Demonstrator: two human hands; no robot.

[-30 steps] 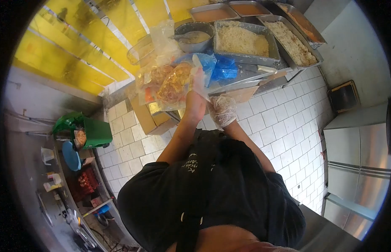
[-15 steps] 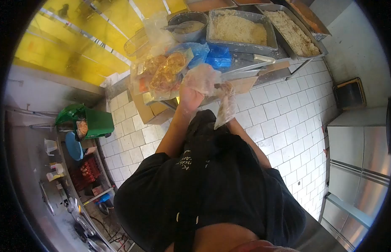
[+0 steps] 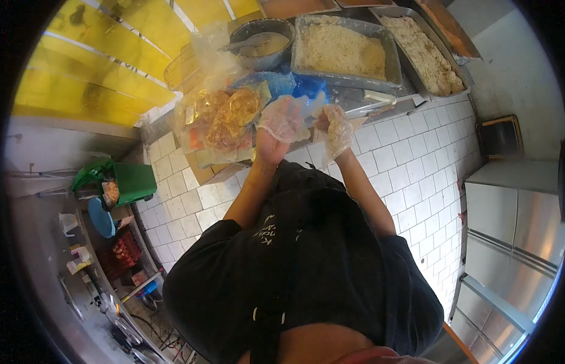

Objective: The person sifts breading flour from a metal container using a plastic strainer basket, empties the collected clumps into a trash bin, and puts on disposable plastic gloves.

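Observation:
My left hand [image 3: 281,126], in a loose clear plastic glove, is held up in front of my body with its fingers stretched out. Close to its right, my right hand [image 3: 334,128] wears a similar baggy glove. The right fingers are bent together near the left fingertips, where thin clear plastic bunches between the hands. Whether they pinch that plastic is hidden. Just beyond the left hand, clear bags of orange-yellow food pieces [image 3: 234,115] lie on the table, beside a crumpled blue plastic bag [image 3: 308,88].
A grey tub of pale crumbly flour [image 3: 343,51] and a bowl of pale liquid [image 3: 271,45] stand behind. A long tray [image 3: 422,51] sits at the right. A large knife [image 3: 370,107] lies near the table edge. A green bin [image 3: 134,182] is at left, steel cabinets [image 3: 495,212] at right.
My right hand has turned and its glove, which hung loosely downward, now sits further around the hand and wrist. My left hand stays nearly in place, fingers more visibly extended.

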